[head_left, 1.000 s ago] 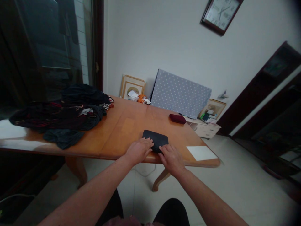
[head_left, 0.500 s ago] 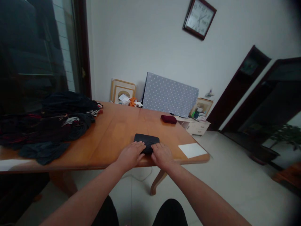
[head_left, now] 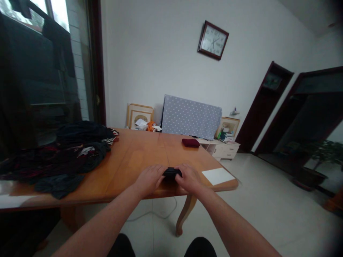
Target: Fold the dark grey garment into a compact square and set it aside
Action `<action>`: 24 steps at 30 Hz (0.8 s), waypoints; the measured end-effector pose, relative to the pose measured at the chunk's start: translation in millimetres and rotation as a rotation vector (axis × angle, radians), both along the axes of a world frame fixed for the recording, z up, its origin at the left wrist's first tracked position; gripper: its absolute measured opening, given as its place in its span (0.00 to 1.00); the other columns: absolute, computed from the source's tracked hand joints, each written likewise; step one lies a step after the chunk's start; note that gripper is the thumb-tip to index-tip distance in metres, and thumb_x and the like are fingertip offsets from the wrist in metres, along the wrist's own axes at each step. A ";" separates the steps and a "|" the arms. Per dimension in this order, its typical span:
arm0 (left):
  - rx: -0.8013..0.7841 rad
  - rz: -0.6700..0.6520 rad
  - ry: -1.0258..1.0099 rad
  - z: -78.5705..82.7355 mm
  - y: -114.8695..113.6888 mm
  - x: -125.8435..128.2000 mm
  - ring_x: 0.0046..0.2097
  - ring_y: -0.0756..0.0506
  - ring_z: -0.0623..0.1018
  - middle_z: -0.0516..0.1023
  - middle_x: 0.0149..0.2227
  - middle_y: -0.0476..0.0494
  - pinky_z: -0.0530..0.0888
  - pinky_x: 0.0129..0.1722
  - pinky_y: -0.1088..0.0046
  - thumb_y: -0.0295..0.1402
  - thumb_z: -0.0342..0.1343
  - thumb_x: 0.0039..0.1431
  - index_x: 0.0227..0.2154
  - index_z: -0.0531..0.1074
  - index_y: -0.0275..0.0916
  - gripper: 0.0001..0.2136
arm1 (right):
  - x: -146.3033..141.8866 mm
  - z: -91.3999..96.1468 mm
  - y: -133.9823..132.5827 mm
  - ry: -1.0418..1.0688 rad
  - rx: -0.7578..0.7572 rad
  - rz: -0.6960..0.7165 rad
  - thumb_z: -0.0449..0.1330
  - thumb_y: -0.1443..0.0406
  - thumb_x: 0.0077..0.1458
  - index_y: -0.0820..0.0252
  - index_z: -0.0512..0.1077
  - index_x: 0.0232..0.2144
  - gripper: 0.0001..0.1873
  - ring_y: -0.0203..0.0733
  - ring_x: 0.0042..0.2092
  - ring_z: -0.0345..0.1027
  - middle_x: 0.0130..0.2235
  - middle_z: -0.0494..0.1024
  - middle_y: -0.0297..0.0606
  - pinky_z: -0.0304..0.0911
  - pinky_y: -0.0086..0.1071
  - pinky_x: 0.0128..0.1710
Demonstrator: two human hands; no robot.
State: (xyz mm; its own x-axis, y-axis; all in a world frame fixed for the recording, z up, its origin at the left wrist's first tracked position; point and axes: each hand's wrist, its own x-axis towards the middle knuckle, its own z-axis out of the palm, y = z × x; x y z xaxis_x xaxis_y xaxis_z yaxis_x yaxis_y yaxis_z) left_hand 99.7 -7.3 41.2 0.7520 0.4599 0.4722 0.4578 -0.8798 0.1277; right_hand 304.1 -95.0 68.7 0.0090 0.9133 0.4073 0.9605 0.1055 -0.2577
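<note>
Near the table's front edge, a small folded black cloth (head_left: 172,172) is held between my two hands. Its layered edge faces me, and the rest of it is partly covered by my fingers. My left hand (head_left: 152,179) grips its left end, while my right hand (head_left: 189,178) grips the right end with the thumb on the near side. Farther back on the wooden table (head_left: 136,157) lies a folded dark red cloth (head_left: 190,143), apart from both hands.
A heap of dark clothes (head_left: 80,153) covers the table's left side. A white sheet (head_left: 217,176) lies by the right corner. Behind the table stand a panel draped in dotted grey cloth (head_left: 190,116), a framed picture (head_left: 139,116) and a white cabinet (head_left: 227,150).
The black cloth lay flat with my hands resting on it; now it is tipped up edge-on between them. The view has tilted upward.
</note>
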 end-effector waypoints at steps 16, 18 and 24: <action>-0.339 -0.152 -0.003 66.3 -79.6 -44.2 0.53 0.42 0.75 0.78 0.52 0.42 0.68 0.55 0.65 0.39 0.48 0.67 0.55 0.71 0.42 0.17 | 1.6 17.9 -83.7 0.372 -0.159 0.218 0.71 0.49 0.43 0.57 0.60 0.64 0.49 0.53 0.59 0.64 0.61 0.68 0.47 0.59 0.44 0.57; -0.367 -0.182 -0.008 70.0 -86.7 -45.8 0.54 0.43 0.74 0.77 0.53 0.43 0.67 0.56 0.65 0.38 0.48 0.67 0.55 0.71 0.42 0.17 | 0.1 20.7 -89.2 0.389 -0.152 0.241 0.68 0.51 0.48 0.56 0.69 0.57 0.36 0.49 0.52 0.69 0.53 0.75 0.43 0.63 0.39 0.51; -0.477 -0.299 -0.084 77.8 -100.6 -46.0 0.52 0.44 0.75 0.79 0.51 0.45 0.69 0.55 0.66 0.37 0.47 0.68 0.55 0.72 0.44 0.17 | -3.0 33.2 -106.9 0.418 -0.073 0.344 0.62 0.56 0.57 0.57 0.77 0.39 0.12 0.39 0.38 0.71 0.36 0.78 0.34 0.62 0.30 0.39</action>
